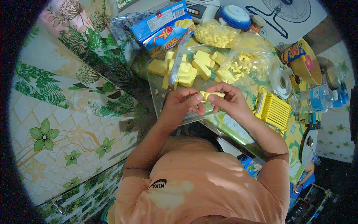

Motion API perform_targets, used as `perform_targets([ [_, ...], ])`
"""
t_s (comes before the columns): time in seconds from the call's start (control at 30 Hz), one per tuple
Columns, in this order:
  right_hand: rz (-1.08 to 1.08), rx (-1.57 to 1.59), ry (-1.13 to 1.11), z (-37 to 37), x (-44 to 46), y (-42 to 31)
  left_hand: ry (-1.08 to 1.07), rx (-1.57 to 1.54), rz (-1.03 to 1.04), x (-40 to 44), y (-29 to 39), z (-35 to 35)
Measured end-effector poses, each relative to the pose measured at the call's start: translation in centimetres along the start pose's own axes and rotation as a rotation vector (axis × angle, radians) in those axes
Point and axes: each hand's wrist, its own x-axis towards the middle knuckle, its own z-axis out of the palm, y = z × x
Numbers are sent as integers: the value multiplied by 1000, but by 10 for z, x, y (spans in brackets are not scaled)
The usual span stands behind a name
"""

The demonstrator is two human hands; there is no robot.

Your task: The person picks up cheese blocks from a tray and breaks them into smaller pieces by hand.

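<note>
My left hand (183,105) and my right hand (230,100) meet over the near edge of a clear plastic tray (152,98). Between their thumbs and fingers they pinch a small pale yellow cheese piece (215,95); whether it is one strip or two bits I cannot tell. Behind the hands, larger yellow cheese blocks (185,74) are heaped in the tray. A knife (176,67) rests on the heap, its lower end close to my left hand. To the right of my right forearm lies a yellow slicer (274,110) with parallel slots.
Plastic bags of small cheese cubes (216,34) lie behind the tray, near a blue box (164,28) and a blue bowl (234,18). On the right are a tape roll (282,85), a yellow tub (306,63) and a water bottle (317,99). Another person's hand (299,186) shows lower right.
</note>
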Motion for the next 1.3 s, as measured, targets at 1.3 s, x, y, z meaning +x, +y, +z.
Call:
perform_targets([
  [1.3,6,162,27,-1,3,7,73,-203,-81,6,-3,2],
])
